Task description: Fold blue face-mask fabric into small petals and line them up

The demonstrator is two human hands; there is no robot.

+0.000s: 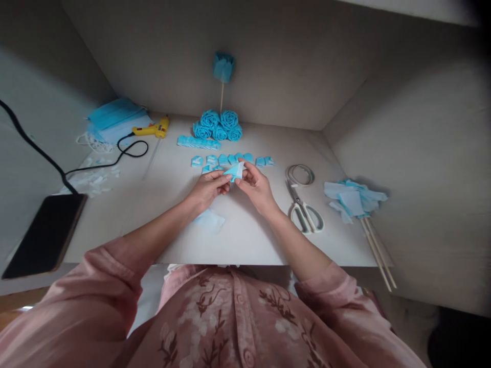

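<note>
Between my two hands, above the middle of the table, is a small piece of light blue and white fabric [235,170], folded to a point. My left hand [210,188] pinches its left side between thumb and fingers. On the right side, my right hand [256,188] grips the same piece with thumb and fingertips. Just beyond the hands lie rows of small folded blue pieces [229,159], partly hidden by the fingers. Nearer to me, a pale flat piece of fabric [210,220] rests below my left wrist.
Rolled blue fabric roses [219,125] stand at the back, beside a blue strip stack [198,142]. At left are face masks [117,118], a yellow glue gun [153,128] and a black phone-like slab [44,232]. Scissors [305,210], a tape ring [300,175] and sticks [378,250] lie right.
</note>
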